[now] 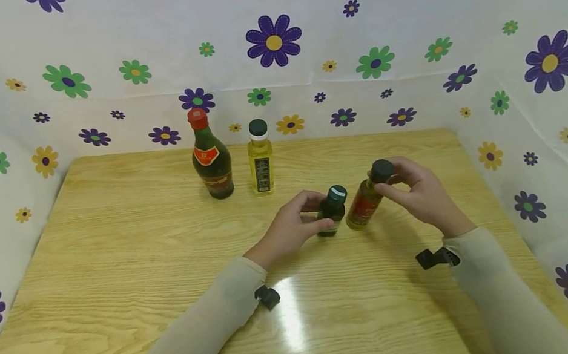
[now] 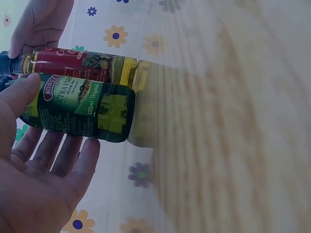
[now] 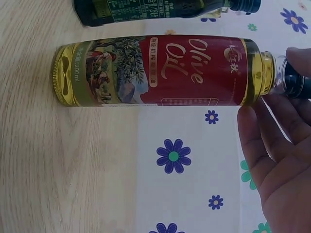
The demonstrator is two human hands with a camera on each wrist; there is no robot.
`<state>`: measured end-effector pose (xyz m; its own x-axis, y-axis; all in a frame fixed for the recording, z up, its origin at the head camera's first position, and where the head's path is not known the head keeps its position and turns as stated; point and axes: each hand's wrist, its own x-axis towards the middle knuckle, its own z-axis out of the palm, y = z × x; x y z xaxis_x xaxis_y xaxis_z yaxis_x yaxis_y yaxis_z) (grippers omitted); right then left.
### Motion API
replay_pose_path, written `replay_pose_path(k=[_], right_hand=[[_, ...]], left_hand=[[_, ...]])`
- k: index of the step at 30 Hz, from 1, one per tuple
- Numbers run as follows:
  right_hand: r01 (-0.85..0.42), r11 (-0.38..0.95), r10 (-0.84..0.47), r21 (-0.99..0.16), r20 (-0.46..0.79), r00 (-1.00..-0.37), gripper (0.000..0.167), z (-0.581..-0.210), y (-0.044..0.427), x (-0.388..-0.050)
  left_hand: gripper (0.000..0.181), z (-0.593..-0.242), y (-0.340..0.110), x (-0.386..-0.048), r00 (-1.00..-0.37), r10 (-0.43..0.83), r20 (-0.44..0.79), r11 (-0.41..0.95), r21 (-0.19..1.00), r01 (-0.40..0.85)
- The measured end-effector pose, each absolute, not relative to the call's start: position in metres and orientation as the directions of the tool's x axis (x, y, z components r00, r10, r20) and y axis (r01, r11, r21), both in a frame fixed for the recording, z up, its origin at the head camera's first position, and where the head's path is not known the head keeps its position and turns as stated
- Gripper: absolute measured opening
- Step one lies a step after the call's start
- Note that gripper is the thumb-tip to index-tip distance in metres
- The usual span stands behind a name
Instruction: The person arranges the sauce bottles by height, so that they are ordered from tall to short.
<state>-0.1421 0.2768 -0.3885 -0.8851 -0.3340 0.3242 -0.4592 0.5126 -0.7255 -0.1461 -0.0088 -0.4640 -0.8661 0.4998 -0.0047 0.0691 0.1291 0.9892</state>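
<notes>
- The left hand (image 1: pixel 291 228) was partly closed around the small dark green Borges extra virgin olive oil bottle (image 1: pixel 331 213), thumb on one side and fingers loosely bent along the other.
- The right hand (image 1: pixel 421 196) had the red-labelled olive oil bottle (image 1: pixel 363 207) by its neck and dark cap, between thumb and fingers, the palm clear of the glass.
- These two bottles were right of the middle of the wooden table (image 1: pixel 126 262), the Borges one just left of the other; the red-labelled one leaned right at its top in the head view.
- Farther off and to the left stood a red-capped dark green bottle (image 1: pixel 213 166) and, just right of it, a dark-capped bottle of yellow oil (image 1: pixel 262 168).
- The step in hand seemed to be placing or adjusting the two olive oil bottles side by side.
- The next move probably called for keeping both bases level on the wood and loosening each hold gently, since the narrow neck could tip easily.
</notes>
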Motion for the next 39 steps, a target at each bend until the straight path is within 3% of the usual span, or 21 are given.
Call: replay_pose_path(k=[10,19,39], right_hand=[[-0.458,0.583,-0.296,-0.671,0.350,-0.889,0.033,-0.381,0.280,-0.155],[-0.358,0.658,-0.243,-0.663,0.263,-0.934,0.037,-0.369,0.270,-0.184],[-0.369,0.586,-0.263,-0.722,0.262,-0.929,0.041,-0.366,0.213,-0.219]], left_hand=[[0.050,-0.466,-0.009,-0.147,-0.872,0.490,0.004,0.094,0.994,0.057],[0.049,-0.470,-0.009,-0.148,-0.871,0.491,-0.008,0.077,0.996,0.034],[0.049,-0.470,-0.009,-0.149,-0.866,0.500,-0.017,0.099,0.994,0.038]])
